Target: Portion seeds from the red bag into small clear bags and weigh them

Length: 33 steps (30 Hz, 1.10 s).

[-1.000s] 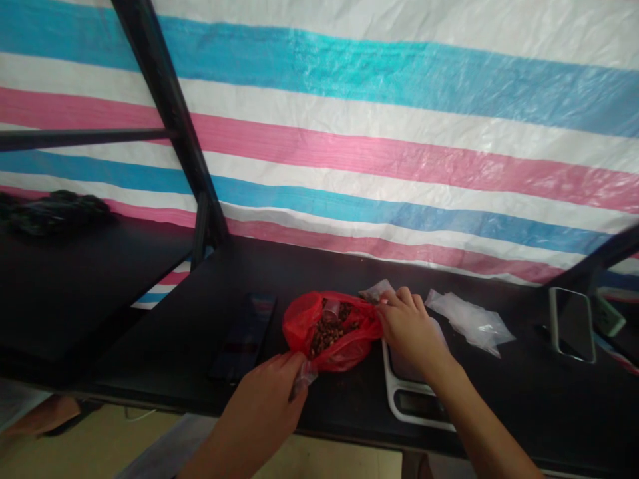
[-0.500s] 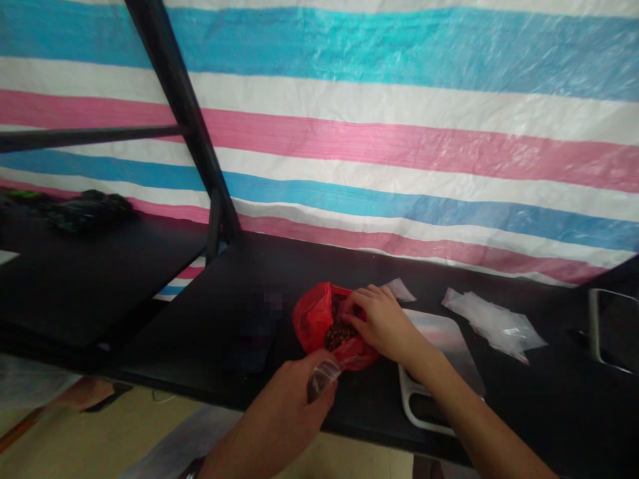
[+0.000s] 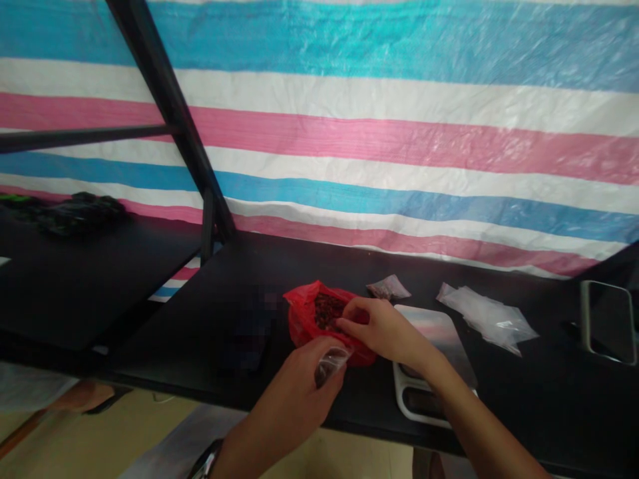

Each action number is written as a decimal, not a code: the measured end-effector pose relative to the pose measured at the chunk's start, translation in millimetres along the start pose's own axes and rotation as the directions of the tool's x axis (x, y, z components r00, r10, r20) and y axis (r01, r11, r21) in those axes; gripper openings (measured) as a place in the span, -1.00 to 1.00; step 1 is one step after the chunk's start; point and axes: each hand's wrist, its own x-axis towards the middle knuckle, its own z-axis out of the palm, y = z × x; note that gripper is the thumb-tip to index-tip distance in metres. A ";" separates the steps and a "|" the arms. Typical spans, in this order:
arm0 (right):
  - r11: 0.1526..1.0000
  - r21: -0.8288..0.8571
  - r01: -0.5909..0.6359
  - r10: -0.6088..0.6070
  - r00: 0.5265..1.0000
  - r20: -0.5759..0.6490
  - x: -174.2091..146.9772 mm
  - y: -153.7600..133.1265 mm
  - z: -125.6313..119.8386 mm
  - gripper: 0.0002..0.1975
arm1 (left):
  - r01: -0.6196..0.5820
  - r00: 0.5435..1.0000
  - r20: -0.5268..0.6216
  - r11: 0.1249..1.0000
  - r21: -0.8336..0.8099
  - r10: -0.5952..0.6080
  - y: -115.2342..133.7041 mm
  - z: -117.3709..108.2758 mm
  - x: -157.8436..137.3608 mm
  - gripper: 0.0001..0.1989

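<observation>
A red plastic bag [image 3: 305, 318] stands with its mouth spread, holding small brown pieces [image 3: 327, 311] that look like beans or dried spice. At its right side, my right hand [image 3: 382, 332] reaches over the rim, thumb and fingertips pinched at the brown pieces; what lies between them is too small to name. My left hand [image 3: 304, 379] is in front of the red bag, its fingers curled round a small clear plastic bag [image 3: 330, 364] held with its mouth up. Behind my right hand lies a small filled clear bag [image 3: 388, 287].
A white kitchen scale [image 3: 436, 332] with a metal plate sits under my right forearm. Further right are several empty clear bags [image 3: 492, 318] and a phone [image 3: 609, 322]. A black frame post [image 3: 174, 120] rises at the left before a striped sheet [image 3: 374, 140].
My right hand has drawn back slightly from inside the red bag, uncovering more brown pieces. The filled clear bag behind it shows more fully. The view has shifted a little.
</observation>
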 end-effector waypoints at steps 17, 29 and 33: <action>0.976 0.106 0.189 -0.140 0.925 -0.353 -16.5 -22.0 -44.6 -0.87 | -0.120 0.992 -0.077 0.895 -0.430 0.096 3.6 17.5 39.6 -0.70; 0.939 -0.115 0.325 -0.345 0.893 -0.289 -21.0 -35.8 -34.0 -0.92 | -0.058 0.998 -0.065 0.842 -0.537 0.028 5.9 19.7 57.6 -0.74; 0.915 -0.027 0.403 -0.387 0.855 -0.344 -19.2 -32.4 -30.6 -0.91 | -0.078 0.996 -0.082 0.834 -0.547 0.040 6.3 19.2 62.0 -0.75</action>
